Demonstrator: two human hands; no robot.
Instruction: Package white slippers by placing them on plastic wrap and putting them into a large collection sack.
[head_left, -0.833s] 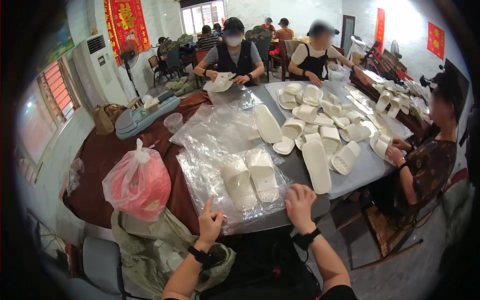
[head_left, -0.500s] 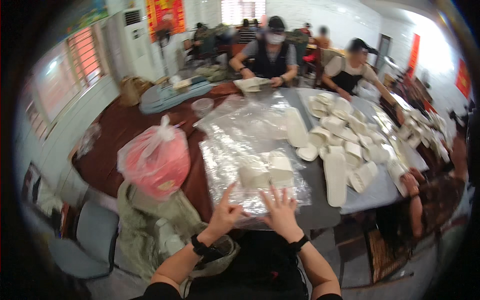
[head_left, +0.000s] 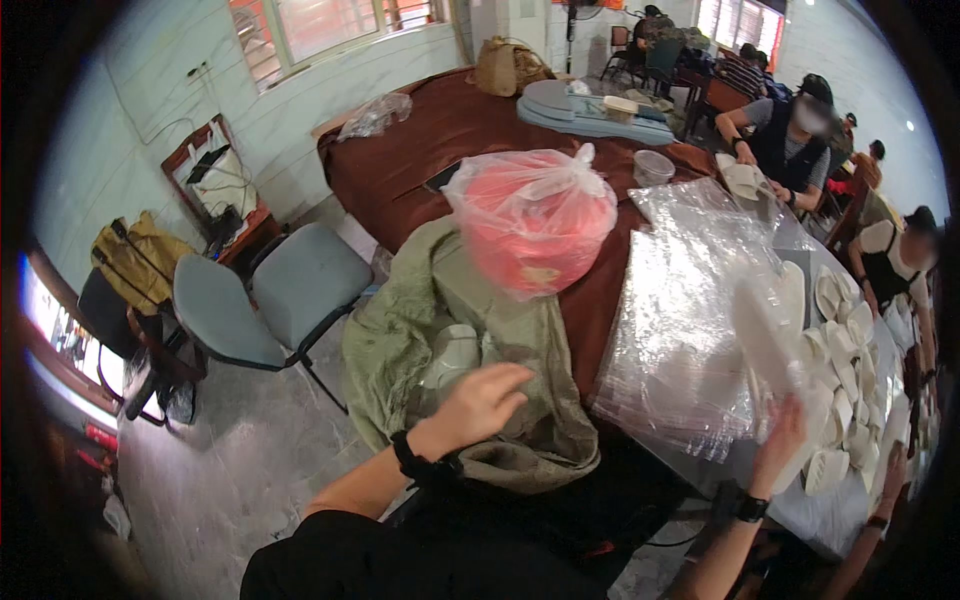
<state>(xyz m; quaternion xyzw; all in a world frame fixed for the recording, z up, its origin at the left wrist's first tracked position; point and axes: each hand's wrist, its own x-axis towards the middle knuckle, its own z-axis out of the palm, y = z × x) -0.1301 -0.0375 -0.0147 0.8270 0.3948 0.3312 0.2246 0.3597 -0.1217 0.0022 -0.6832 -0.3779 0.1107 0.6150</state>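
Head view, fisheye: long table (head_left: 430, 140) w/ dark red-brown cloth runs from top centre toward the person's right. Olive-green sack (head_left: 470, 340) slumps against the table's near edge, mouth open; a white slipper (head_left: 450, 355) shows inside it. Stack of clear plastic bags (head_left: 690, 330) lies flat on the table, right of the sack. Pink-red plastic bag (head_left: 535, 225), knotted at top, sits on the table edge just above the sack. Two grey chairs (head_left: 270, 300) stand on the floor at left, well apart from the hands. Pile of white slippers (head_left: 850, 400) covers the table's far right. Left hand (head_left: 480, 400), black wristband, hovers over the sack's mouth, fingers loosely curled, holding nothing. Right hand (head_left: 785, 440), blurred, grips a white slipper pair in a clear bag (head_left: 775, 330), raised upright above the bag stack; fingers closed on its lower end. Other persons sit along the far side.
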